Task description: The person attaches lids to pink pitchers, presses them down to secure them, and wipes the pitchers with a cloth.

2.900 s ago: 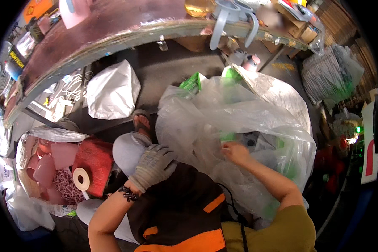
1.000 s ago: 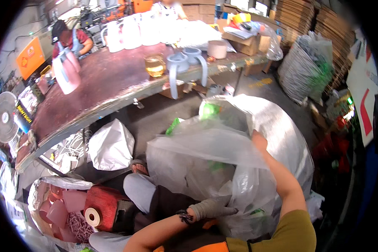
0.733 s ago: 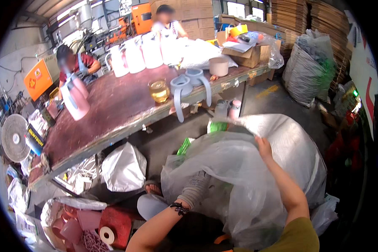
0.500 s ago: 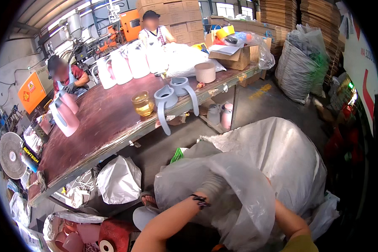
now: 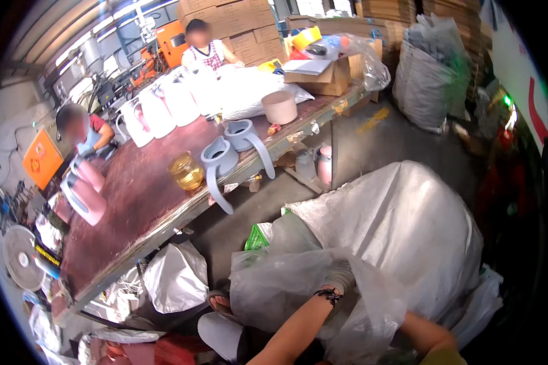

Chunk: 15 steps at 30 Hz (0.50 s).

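A translucent plastic bag [image 5: 271,274] hangs loose and crumpled in front of me. My left hand [image 5: 340,277], in a pale knitted glove with a dark band at the wrist, reaches into its folds; the fingers are hidden. From the lower right comes my right forearm [image 5: 429,334], and the hand at its end disappears behind the plastic. Just beyond the bag lies a large, bulging white woven sack [image 5: 408,225]. What the sack holds does not show.
Ahead stands a long worn table [image 5: 137,194] with grey handled collars [image 5: 220,158], an amber glass jar [image 5: 186,172] and pink jugs [image 5: 84,198]. Two people sit beyond it. Below are a white sack [image 5: 175,277] and a bin of red and pink parts [image 5: 164,350]. Another full sack [image 5: 429,79] stands at far right.
My left hand has moved right and slightly down among the folds. The plastic bag has sunk and flattened, no longer billowing over the forearm. The view has shifted and tilted a little.
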{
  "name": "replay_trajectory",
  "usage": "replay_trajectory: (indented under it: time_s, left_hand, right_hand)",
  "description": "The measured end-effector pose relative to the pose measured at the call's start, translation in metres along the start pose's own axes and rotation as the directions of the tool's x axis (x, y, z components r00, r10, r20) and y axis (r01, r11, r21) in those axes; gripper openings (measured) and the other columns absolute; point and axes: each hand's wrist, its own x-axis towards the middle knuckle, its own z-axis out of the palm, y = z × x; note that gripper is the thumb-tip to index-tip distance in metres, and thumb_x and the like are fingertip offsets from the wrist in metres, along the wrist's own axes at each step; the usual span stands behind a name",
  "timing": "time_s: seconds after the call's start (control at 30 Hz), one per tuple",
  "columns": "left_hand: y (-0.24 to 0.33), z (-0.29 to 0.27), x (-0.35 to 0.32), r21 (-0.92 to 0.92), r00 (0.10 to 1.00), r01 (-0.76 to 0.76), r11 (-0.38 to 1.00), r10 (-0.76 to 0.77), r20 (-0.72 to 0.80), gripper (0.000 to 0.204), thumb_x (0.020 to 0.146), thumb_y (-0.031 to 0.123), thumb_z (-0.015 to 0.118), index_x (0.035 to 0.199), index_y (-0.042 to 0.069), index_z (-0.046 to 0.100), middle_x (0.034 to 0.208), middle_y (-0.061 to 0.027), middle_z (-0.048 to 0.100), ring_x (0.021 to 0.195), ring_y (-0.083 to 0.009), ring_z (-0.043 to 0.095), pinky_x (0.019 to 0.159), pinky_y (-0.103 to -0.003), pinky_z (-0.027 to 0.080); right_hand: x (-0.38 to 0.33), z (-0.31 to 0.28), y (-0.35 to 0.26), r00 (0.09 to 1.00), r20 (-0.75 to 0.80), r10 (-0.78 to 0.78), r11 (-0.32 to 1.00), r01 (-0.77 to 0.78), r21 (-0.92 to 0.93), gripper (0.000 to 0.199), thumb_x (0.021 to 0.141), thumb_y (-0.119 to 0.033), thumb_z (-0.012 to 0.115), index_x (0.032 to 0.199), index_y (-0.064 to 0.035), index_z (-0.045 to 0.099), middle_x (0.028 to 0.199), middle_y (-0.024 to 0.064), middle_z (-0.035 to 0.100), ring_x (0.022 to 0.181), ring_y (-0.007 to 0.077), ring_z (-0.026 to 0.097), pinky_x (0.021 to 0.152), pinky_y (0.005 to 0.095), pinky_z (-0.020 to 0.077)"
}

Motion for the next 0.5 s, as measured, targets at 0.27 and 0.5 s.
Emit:
replay_trajectory:
  time_s: [0.27, 0.5]
  left_hand:
    - [0.032, -0.089, -0.082, 0.054, 0.994, -0.011, 0.998, 0.017, -0.112, 0.025, 0.080, 0.015, 0.065, 0.103, 0.009, 0.073, 0.109, -0.0145, 0.069, 0.101, -0.0272, 0.067, 0.083, -0.041, 0.054]
    - [0.043, -0.071, -0.180, -0.116, 0.981, -0.096, 0.989, 0.074, -0.179, 0.029, 0.076, 0.023, 0.067, 0.100, 0.007, 0.072, 0.106, -0.0138, 0.069, 0.096, -0.0291, 0.067, 0.085, -0.037, 0.053]
  right_hand:
    - [-0.029, -0.026, -0.016, 0.999, 0.000, -0.036, 0.999, 0.036, -0.014, 0.037, 0.088, -0.030, 0.060, 0.105, 0.0020, 0.062, 0.096, 0.0188, 0.065, 0.091, 0.0279, 0.061, 0.081, 0.0372, 0.0463]
    - [-0.096, -0.048, -0.063, 0.983, 0.166, -0.078, 0.990, 0.057, 0.130, 0.035, 0.088, -0.028, 0.060, 0.106, 0.0022, 0.062, 0.098, 0.0179, 0.065, 0.092, 0.0261, 0.061, 0.083, 0.0362, 0.0460]
